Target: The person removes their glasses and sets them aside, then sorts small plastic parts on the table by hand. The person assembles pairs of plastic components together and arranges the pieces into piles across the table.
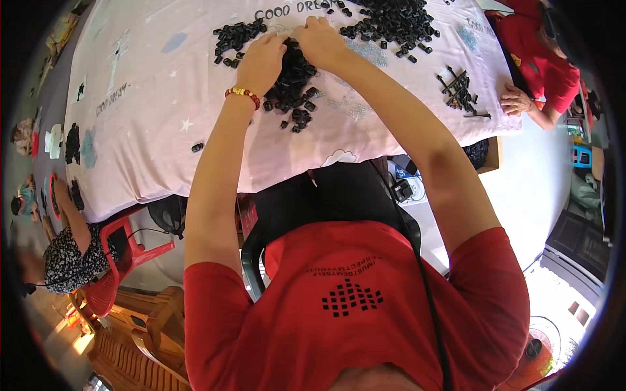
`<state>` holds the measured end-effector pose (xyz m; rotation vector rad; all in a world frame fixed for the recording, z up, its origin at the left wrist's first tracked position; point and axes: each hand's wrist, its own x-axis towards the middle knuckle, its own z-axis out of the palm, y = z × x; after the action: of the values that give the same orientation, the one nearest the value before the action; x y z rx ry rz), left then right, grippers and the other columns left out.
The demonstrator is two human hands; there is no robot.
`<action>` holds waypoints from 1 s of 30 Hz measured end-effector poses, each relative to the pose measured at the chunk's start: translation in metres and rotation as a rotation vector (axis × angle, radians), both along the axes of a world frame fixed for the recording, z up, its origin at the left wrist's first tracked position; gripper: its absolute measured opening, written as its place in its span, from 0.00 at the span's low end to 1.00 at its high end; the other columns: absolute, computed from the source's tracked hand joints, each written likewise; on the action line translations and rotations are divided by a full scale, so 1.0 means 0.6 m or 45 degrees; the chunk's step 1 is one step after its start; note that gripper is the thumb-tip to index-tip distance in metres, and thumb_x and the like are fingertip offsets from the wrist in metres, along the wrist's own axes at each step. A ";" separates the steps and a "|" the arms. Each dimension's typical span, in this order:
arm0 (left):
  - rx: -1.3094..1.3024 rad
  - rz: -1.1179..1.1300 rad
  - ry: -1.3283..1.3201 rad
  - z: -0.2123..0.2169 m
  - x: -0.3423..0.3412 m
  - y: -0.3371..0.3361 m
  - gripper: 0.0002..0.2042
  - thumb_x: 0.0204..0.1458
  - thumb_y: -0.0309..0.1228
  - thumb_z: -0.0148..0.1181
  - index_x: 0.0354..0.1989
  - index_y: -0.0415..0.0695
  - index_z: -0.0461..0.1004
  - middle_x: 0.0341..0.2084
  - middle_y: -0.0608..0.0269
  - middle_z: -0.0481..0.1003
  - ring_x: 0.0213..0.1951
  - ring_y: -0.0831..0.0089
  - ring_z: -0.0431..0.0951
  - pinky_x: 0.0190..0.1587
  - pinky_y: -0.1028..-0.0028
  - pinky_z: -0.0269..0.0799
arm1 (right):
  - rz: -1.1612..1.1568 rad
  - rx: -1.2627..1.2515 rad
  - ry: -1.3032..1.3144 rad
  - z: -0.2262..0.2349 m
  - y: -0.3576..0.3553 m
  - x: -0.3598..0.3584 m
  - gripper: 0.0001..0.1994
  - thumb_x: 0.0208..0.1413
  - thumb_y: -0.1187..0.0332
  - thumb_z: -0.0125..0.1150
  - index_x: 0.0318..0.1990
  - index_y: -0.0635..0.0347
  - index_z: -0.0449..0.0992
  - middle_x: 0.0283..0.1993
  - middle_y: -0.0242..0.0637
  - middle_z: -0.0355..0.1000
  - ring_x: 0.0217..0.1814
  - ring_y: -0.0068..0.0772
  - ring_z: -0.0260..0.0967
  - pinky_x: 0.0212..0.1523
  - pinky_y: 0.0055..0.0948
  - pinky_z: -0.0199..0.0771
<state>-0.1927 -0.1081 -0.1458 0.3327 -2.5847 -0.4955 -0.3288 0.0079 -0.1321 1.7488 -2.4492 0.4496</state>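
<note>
My left hand [262,60], with a red and gold bead bracelet on its wrist, is at the far part of the table beside a heap of small black plastic parts [290,81]. Facing it across the top of that heap, my right hand [319,44] has its fingers bent inward. The fingertips of both hands are drawn together and close to each other. Whatever lies between them is too small or hidden to make out. A smaller pile of black parts [236,40] sits left of my hands, and a larger pile [401,26] spreads to the right.
Silvery small pieces [368,52] lie scattered on the pink tablecloth [150,140]. Black rod-like parts [460,91] are heaped near the right edge. A co-worker's hand [516,101] rests at that corner. Another person sits at the left by a red plastic chair [124,260].
</note>
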 end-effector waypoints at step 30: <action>-0.027 0.075 0.218 0.042 0.033 0.163 0.09 0.55 0.24 0.60 0.44 0.43 0.79 0.34 0.56 0.76 0.40 0.56 0.75 0.45 0.61 0.73 | -0.045 -0.480 -0.102 -0.017 0.256 -0.028 0.22 0.46 0.84 0.52 0.50 0.61 0.79 0.47 0.44 0.74 0.50 0.50 0.68 0.52 0.44 0.69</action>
<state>-0.1726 -0.0105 -0.1204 0.3426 -2.4059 -0.4549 -0.3454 0.1614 -0.1426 1.5550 -2.2511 0.9236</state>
